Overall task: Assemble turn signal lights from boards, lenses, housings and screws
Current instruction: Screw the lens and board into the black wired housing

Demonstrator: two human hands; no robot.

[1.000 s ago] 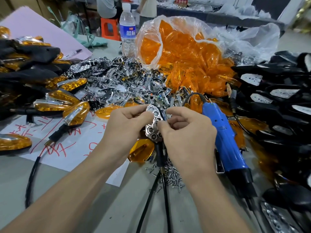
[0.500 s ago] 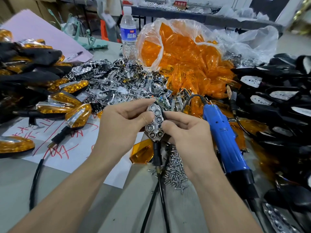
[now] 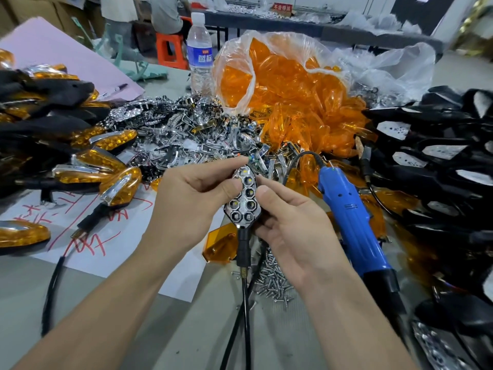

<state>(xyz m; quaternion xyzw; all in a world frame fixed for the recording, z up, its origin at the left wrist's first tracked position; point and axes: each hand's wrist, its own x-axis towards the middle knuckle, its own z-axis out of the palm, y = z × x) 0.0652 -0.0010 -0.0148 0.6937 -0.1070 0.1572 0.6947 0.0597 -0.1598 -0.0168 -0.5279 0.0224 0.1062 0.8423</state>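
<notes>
Left hand (image 3: 192, 201) and right hand (image 3: 293, 228) pinch the chrome honeycomb LED board (image 3: 243, 200) in its black stalked housing (image 3: 244, 243) between them, face-up, likely squaring it for the amber plastic lens (image 3: 220, 247) lying just below.

A water bottle (image 3: 199, 49) stands far back on the table (image 3: 21, 284), a pen (image 3: 113, 90) on a pink sheet (image 3: 66, 57), red-scrawled white paper (image 3: 112, 249) nearer

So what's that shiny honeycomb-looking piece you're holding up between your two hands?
It is a half-built light: a pointed, uncovered, chrome-looking face of hexagonal cups, some showing pale LEDs, seated in a black housing. A black stem points down, with dark cables hanging from it. The left hand and right hand pinch its sides, face toward the camera.
</notes>
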